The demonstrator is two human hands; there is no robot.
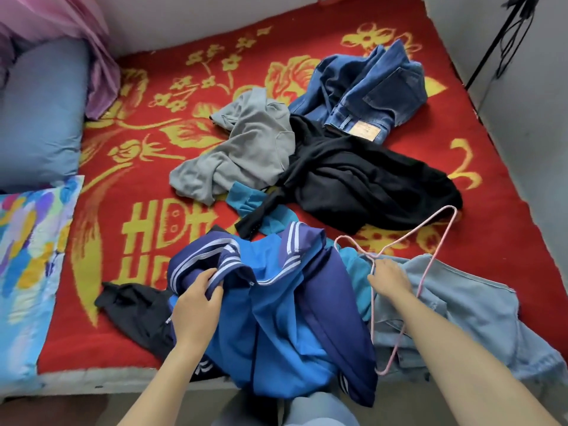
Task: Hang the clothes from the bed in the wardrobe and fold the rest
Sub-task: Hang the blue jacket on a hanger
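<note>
A blue and navy track jacket [276, 318] with white stripes hangs over the near edge of the bed. My left hand [198, 299] grips its striped collar. To its right my right hand [392, 279] holds a pink wire hanger [430, 229] near the neck, above a light denim garment [470, 312]. Further back on the bed lie a grey top [246, 149], a black garment [368, 179], dark blue jeans [368, 90] and a teal piece [249, 199]. Another black garment [138, 312] lies at the near left.
The bed carries a red blanket [153, 167] with yellow flowers. A blue pillow [40, 112] and a multicoloured pillow [27, 265] sit at the left. Pink fabric [92, 41] hangs at the back left. Walls close in behind and on the right.
</note>
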